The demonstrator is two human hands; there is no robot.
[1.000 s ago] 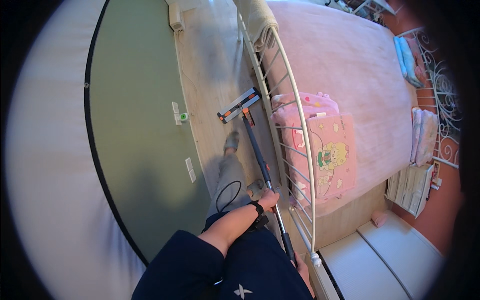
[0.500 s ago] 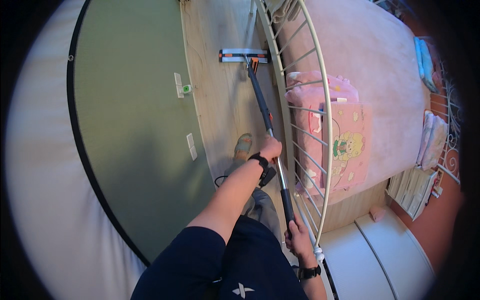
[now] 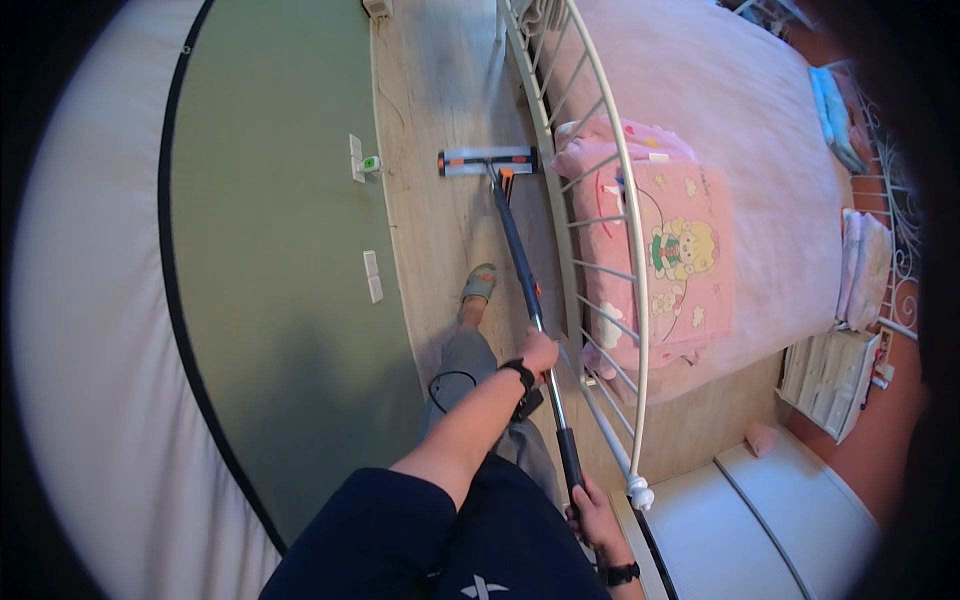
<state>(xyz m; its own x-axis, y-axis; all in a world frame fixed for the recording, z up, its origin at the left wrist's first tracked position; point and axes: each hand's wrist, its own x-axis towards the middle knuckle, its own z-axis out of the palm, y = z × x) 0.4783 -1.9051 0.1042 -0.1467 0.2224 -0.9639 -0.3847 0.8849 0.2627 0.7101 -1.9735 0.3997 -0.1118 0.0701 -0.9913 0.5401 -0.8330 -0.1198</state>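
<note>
A flat mop (image 3: 520,250) with a dark and silver pole slants away from me over the wooden floor. Its wide head (image 3: 487,162), pale with black and orange parts, lies flat on the boards between the green wall and the bed. My left hand (image 3: 539,352) is closed round the silver middle of the pole. Lower down, my right hand (image 3: 594,515) grips the dark handle end. Both wrists wear black bands. My sandalled foot (image 3: 479,283) stands on the floor left of the pole.
On the right, a white metal bed rail (image 3: 637,270) runs close beside the pole, with pink bedding (image 3: 680,250) behind it. A green wall (image 3: 275,220) with sockets and a green-lit plug (image 3: 371,164) borders the left. A cable (image 3: 388,95) trails along the wall's foot.
The mop head has come nearer to me along the floor. Both hands have moved down in the picture with the pole, keeping their hold. My sandalled foot shows more of its leg.
</note>
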